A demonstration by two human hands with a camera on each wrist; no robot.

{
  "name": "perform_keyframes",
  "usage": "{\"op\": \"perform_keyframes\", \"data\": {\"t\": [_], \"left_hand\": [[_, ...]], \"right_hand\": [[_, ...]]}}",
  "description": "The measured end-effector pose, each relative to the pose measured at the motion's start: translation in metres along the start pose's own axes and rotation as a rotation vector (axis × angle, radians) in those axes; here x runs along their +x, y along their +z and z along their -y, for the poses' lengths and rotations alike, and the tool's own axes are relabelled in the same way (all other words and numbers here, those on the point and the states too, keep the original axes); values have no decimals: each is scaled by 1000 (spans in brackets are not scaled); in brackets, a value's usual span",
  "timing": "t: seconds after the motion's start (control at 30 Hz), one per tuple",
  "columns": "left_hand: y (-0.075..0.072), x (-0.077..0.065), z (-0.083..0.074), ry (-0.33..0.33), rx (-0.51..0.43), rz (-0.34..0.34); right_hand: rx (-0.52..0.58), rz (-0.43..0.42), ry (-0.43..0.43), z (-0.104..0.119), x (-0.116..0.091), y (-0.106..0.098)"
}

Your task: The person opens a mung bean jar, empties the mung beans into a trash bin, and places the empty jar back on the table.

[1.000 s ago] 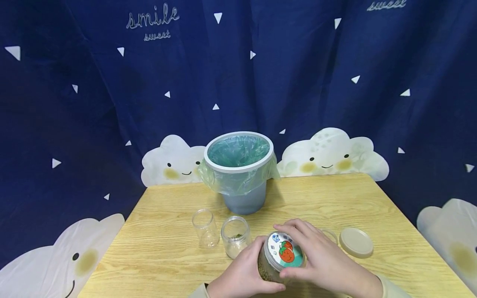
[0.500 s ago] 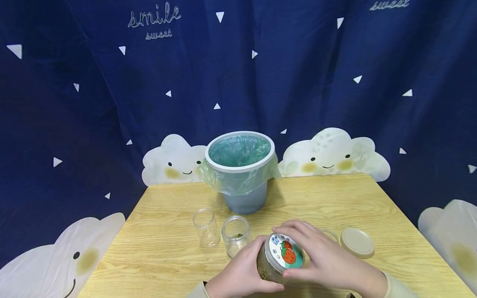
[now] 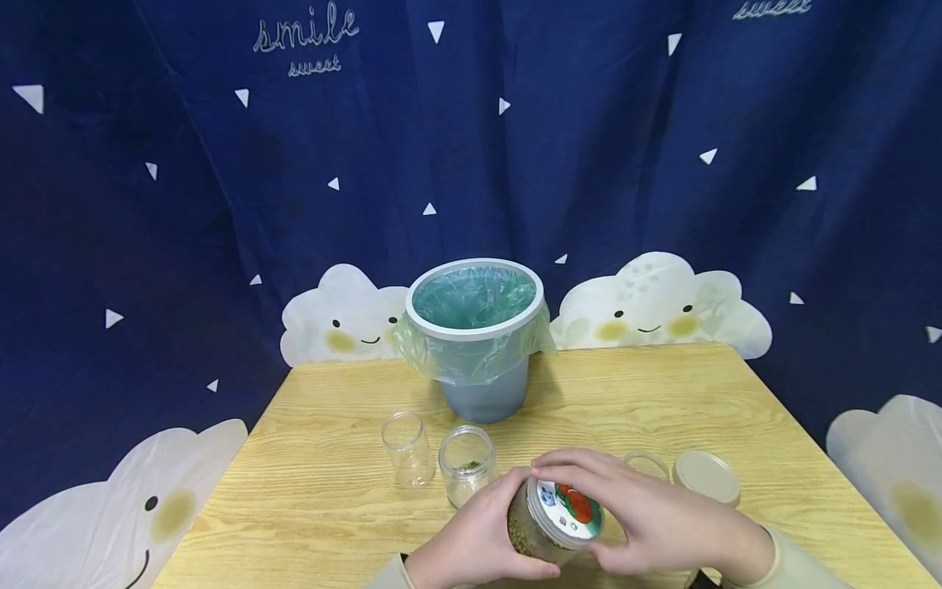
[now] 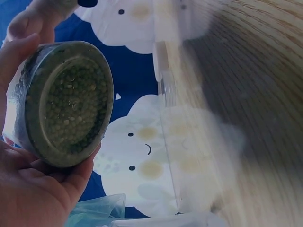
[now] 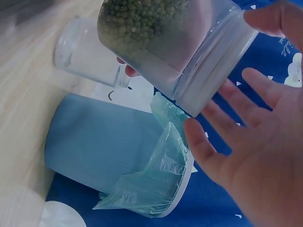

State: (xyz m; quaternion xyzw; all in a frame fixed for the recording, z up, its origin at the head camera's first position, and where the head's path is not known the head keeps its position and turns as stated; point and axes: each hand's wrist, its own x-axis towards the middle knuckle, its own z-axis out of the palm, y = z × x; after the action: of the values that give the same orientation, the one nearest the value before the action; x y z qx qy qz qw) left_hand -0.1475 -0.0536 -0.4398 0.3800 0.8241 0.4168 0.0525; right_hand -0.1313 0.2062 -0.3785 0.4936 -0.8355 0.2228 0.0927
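Observation:
My left hand grips a clear jar round its body, tilted above the table. Small green beans show through the jar's base in the left wrist view. On the jar sits a screw lid printed with a red fruit picture. My right hand holds this lid by its rim. From the right wrist view, the thumb touches one side of the rim and the fingertips lie along the other side.
Left of the hands stand an open clear jar with green bits inside and a clear cylinder. A blue-grey bin with a green liner is behind them. A beige lid and a clear ring lie right on the table.
The printed lid has turned counterclockwise as seen from above, with my right hand turning on it. My left hand keeps its grip on the jar in nearly the same place.

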Motion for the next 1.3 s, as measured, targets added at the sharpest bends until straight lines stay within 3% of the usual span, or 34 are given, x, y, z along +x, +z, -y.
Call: {"op": "perform_keyframes", "data": {"t": [0.27,0.4,0.83,1.07,1.3], "left_hand": [[1,-1,2,-16,-50,36],[1,0,2,-19,-49,32],[2,4,2,-76,4,-59],[2,4,3,-55,31,-75],[1,5,2,-60,0,-60]], "right_hand": [[5,19,-61,0,0,3],[7,27,-40,1,-1,3],[-81,-81,327,5,5,4],[-133,-103,382,5,7,12],[-111,-105,423,4,8,17]]}}
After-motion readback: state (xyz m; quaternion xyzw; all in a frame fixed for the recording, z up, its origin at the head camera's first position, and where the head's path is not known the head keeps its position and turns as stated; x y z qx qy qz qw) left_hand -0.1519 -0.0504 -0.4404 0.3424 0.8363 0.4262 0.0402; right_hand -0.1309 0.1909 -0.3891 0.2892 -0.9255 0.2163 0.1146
